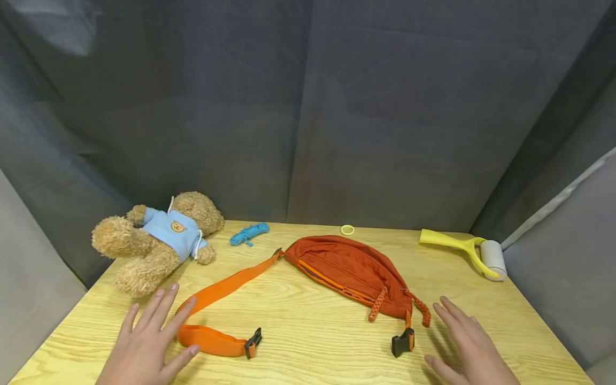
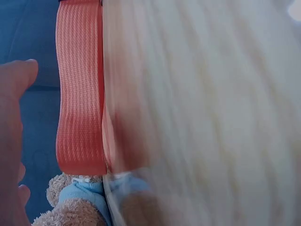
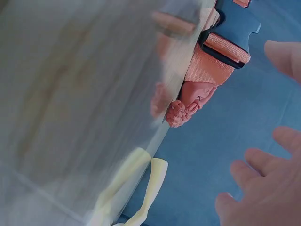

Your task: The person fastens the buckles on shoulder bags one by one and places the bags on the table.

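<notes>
A red-orange waist bag (image 1: 348, 272) lies on the table, its orange strap (image 1: 212, 340) looped out to the left. At the strap's end sits a black buckle half (image 1: 253, 343); the other buckle half (image 1: 402, 343) hangs off the bag's right end. My left hand (image 1: 149, 342), fingers spread, hovers at the strap's bend, overlapping it in the head view. In the left wrist view the strap (image 2: 81, 89) stands beside the thumb. My right hand (image 1: 469, 342) holds nothing, fingers loosely extended, to the right of the buckle. The right wrist view shows that buckle (image 3: 230, 37) near the thumb.
Behind my left hand a teddy bear (image 1: 178, 235) in a blue hoodie lies on its side. A blue cord bundle (image 1: 249, 233) and a small yellow ring (image 1: 347, 230) lie at the back. At right rests a yellow-handled roller (image 1: 493, 260). Dark curtains (image 1: 385, 107) enclose the table.
</notes>
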